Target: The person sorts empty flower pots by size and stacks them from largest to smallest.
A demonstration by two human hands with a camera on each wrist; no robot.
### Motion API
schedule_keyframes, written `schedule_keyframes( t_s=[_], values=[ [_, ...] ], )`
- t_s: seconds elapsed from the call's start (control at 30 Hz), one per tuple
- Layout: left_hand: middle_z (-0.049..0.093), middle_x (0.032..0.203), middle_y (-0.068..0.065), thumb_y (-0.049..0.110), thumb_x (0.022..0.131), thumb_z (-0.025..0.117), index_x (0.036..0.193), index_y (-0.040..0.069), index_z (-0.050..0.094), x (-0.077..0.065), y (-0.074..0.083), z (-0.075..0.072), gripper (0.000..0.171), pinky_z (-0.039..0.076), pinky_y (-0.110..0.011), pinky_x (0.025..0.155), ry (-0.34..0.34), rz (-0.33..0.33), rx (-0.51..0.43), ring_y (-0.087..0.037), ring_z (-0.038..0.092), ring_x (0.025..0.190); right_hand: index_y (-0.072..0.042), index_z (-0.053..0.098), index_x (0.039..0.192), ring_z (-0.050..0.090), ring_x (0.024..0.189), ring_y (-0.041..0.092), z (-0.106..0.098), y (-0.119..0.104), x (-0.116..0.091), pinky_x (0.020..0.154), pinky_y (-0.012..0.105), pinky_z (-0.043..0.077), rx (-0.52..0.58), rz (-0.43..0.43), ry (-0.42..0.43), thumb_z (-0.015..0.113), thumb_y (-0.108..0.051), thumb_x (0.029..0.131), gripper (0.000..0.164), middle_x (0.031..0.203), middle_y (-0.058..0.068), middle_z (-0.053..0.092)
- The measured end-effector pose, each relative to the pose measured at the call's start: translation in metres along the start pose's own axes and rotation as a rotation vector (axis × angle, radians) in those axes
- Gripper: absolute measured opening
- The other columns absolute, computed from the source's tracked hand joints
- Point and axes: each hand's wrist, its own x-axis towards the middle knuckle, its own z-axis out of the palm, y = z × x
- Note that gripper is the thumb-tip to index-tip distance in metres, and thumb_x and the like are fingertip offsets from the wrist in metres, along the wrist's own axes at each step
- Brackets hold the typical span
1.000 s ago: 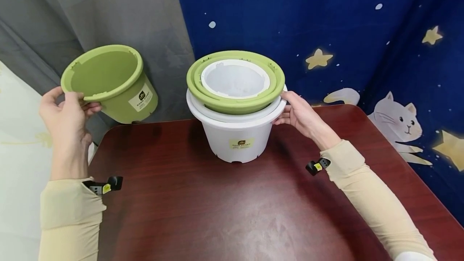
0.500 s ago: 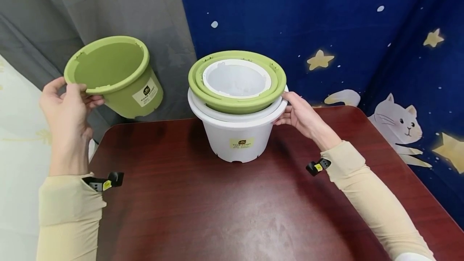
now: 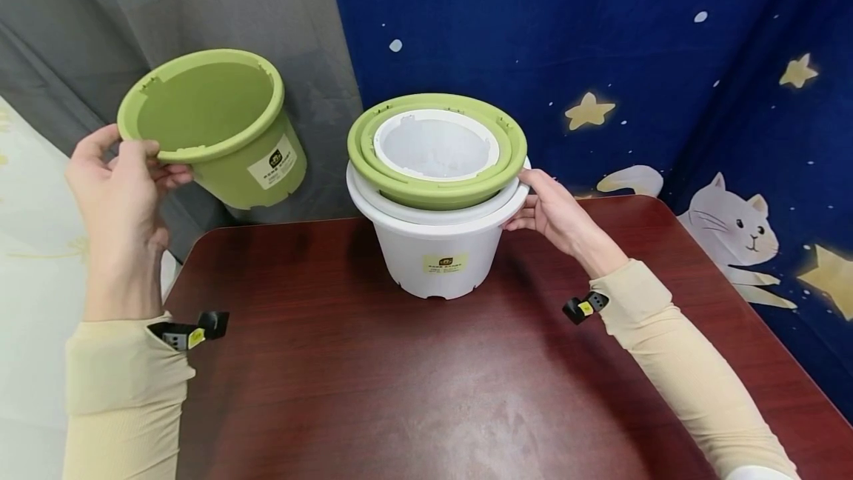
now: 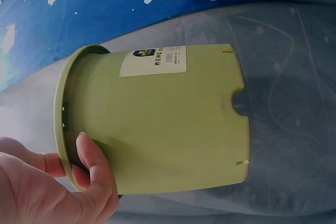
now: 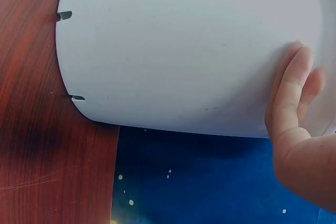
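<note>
In the head view my left hand (image 3: 123, 176) grips a green plastic flower pot (image 3: 229, 147) by its near left rim. The pot hangs tilted in the air beyond the table's far left edge, its label facing right. Its notched base (image 4: 239, 114) shows in the left wrist view, with fingers curled under the rim. A nested stack stands upright on the table: a large white pot (image 3: 409, 254) outside, green pots (image 3: 436, 191) within, a small white pot (image 3: 436, 143) innermost. My right hand (image 3: 549, 210) holds the large white pot's right rim, fingertips against its wall (image 5: 173, 61).
The dark red wooden table (image 3: 400, 384) lies under the stack, its far edge just behind it. A grey curtain (image 3: 266, 6) hangs at the back left. A blue curtain (image 3: 480, 28) with stars and a cat spans the back and right.
My left hand has raised the green pot and carried it slightly right, farther above the table's far left edge. My right hand and the stack stay in place.
</note>
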Motion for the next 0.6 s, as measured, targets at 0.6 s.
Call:
schedule_keyframes(
  t_s=[0.6],
  values=[
    [0.067,0.066,-0.017,-0.013,0.093,0.050,0.104,-0.005,0.058,-0.007,0.018,0.018,0.015,0.052,-0.031,0.039,-0.048,-0.067,-0.105,-0.026,0.061,0.040,-0.009,0.040,0.126,0.071,0.070,0.021,0.001,-0.003,-0.003,0.069,0.032,0.059,-0.005,0.004,-0.009,0.041,-0.028,0.108,0.027,0.085,0.007,0.073]
  ],
)
